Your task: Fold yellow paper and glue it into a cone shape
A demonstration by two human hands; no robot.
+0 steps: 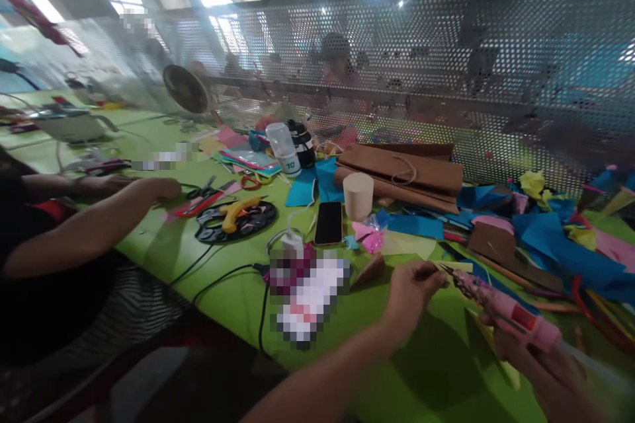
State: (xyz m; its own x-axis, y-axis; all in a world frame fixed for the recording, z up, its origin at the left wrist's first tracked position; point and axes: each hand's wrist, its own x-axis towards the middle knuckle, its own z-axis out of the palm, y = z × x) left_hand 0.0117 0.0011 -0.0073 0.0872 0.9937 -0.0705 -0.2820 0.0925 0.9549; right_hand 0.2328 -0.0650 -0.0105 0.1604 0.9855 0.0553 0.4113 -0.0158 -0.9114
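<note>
Firstly: right hand (526,363) clamped on pink tubular plastic glue gun (506,312), above smooth green bench (417,357), long axis slanting, dark nozzle (447,269) pointing leftward at left hand (411,285), fingertips (438,277) pinched together, contents unclear. Beyond: cream cylinder (358,198), creased blue paper (550,241), rolled brown sheet (374,165).

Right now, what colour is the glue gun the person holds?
The glue gun is mostly pink, with a red patch; best seen in the head view.
</note>
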